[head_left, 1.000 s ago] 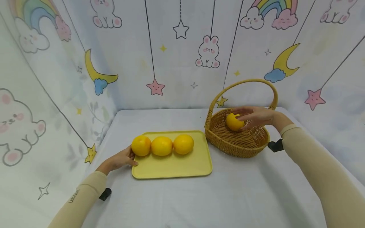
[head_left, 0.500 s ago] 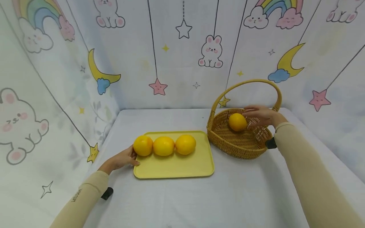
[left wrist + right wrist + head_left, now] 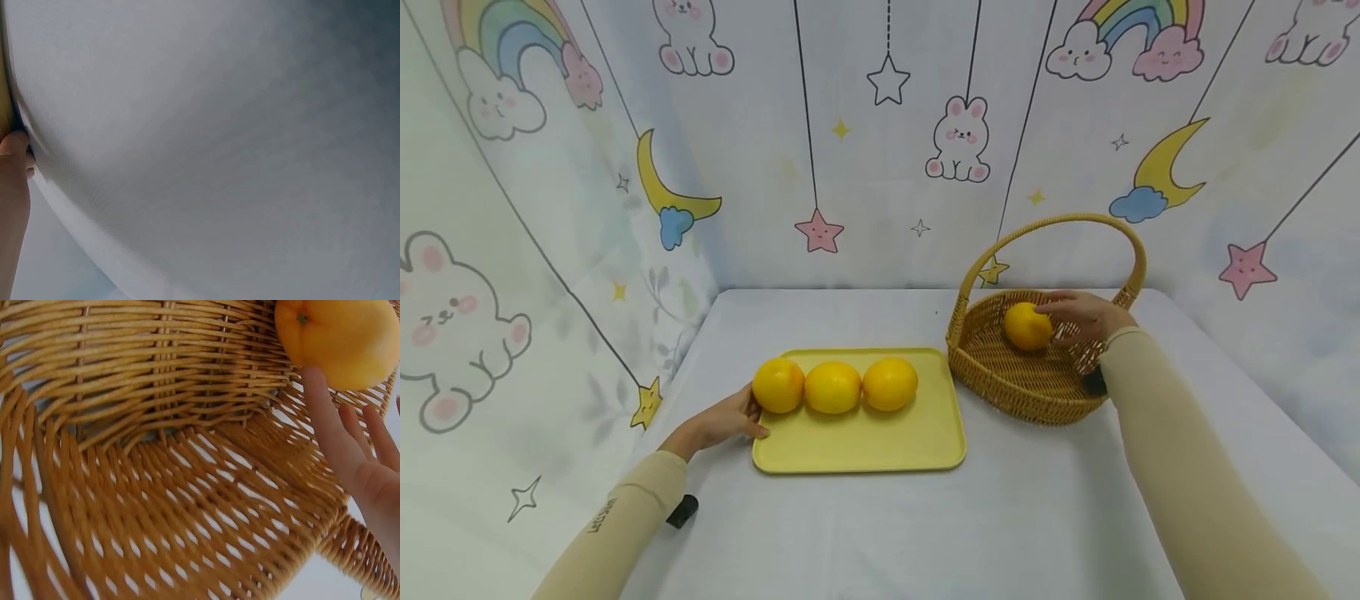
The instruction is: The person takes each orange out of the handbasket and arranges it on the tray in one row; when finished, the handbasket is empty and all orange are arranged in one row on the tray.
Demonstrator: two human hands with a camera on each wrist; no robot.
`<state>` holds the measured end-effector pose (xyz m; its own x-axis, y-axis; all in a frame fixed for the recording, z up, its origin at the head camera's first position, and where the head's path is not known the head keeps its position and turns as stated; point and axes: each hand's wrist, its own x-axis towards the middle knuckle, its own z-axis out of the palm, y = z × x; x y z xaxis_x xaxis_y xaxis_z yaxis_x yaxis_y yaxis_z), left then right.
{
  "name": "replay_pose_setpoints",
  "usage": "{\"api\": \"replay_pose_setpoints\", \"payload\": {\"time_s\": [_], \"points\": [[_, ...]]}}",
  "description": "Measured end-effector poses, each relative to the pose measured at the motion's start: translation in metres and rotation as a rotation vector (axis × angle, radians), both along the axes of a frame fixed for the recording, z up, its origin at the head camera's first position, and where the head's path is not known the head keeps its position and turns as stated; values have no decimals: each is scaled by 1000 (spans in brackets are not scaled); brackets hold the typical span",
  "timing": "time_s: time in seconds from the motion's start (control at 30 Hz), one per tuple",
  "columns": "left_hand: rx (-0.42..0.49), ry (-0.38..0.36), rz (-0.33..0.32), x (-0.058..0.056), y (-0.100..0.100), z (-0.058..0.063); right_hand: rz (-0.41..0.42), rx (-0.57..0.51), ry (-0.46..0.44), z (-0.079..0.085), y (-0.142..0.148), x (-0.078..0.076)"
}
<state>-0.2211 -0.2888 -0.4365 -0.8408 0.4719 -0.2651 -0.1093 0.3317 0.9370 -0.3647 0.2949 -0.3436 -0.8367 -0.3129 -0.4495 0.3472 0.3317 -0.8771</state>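
My right hand (image 3: 1082,317) is inside the wicker basket (image 3: 1000,396), beside an orange-yellow round fruit (image 3: 1027,326). Its fingers are extended, with the fingertips right at the fruit's right side. The right wrist view shows this fruit (image 3: 344,337) with a small green stem mark and a shallow crease, one fingertip overlapping its lower edge. At the left side of the yellow tray (image 3: 857,450), my left hand (image 3: 726,419) grips the rim, thumb on the near side. Its other fingers are partly hidden behind the leftmost orange-yellow fruit (image 3: 778,385).
Two more yellow fruits, a middle one (image 3: 832,387) and a right one (image 3: 890,384), line up in the tray. The basket's tall handle (image 3: 1060,219) arches over its opening. A white cloth covers the table (image 3: 887,533), and a printed curtain (image 3: 865,167) stands behind.
My right hand first drew back to the right from over the basket fruit, then came lower beside it. The left hand stays at the tray; the head view shifted slightly.
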Motion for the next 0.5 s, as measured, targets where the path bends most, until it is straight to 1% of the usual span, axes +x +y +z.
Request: {"api": "replay_pose_setpoints", "payload": {"time_s": [0.17,0.33,0.5], "points": [[-12,-4,3,0,0,0,-23,56,5,-6,-14,-1],[-19,-10,2,2,1,1,-85,63,1,-19,-28,-3],[-2,-12,3,2,2,2,-97,80,64,-27,-28,0]]}}
